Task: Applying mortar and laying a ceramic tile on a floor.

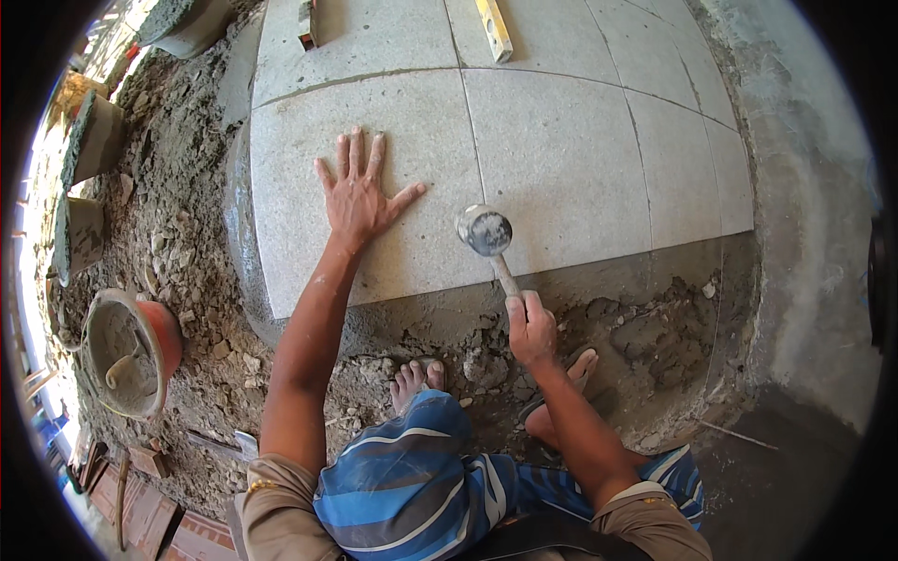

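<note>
My left hand (360, 196) lies flat on a pale speckled floor tile (290, 224), fingers spread. My right hand (531, 327) grips the handle of a rubber mallet (485, 230), whose dusty dark head is over the neighbouring tile (552, 159), near the joint between the two; whether it touches cannot be told. Wet grey mortar (440, 304) shows along the front edge of the tiles.
A yellow level (495, 28) and a dark bar tool (308, 23) lie on the rear tiles. At left are rubble (187, 224), a red bucket (159, 341) with mortar and several grey containers (89, 140). A concrete strip (804, 234) runs along the right. My sandalled feet stand in rough mortar.
</note>
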Tool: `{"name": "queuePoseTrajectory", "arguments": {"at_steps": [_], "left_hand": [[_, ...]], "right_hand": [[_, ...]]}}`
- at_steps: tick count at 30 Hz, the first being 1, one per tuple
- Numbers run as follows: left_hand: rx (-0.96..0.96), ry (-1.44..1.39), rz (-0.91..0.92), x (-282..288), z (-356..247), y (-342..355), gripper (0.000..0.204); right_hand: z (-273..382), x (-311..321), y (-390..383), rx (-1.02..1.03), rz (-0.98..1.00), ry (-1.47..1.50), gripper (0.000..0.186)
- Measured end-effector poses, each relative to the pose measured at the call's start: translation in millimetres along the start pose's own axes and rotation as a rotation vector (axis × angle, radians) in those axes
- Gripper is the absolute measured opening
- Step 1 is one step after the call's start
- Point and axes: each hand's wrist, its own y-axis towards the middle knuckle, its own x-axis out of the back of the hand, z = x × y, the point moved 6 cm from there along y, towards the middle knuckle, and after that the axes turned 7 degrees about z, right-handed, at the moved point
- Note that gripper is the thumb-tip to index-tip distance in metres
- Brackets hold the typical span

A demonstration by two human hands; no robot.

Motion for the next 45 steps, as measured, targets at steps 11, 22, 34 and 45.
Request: {"name": "queuePoseTrajectory", "arguments": {"at_steps": [11,22,34,45], "left_hand": [[-0.009,-0.065,-0.052,5,2,-2,0.111],[0.189,-0.127,-0.123,19,52,-15,0.118],[0.229,-0.163,-0.163,25,61,-22,0.134],[0.228,-0.191,-0.157,22,64,-23,0.131]], "right_hand": [[19,-18,25,0.018,0.086,-0.049,0.039],[61,-2,80,0.135,0.007,-0.012,0.039],[152,-61,203,0.261,0.030,-0.143,0.048],[232,-37,184,0.562,-0.030,0.298,0.044]]}}
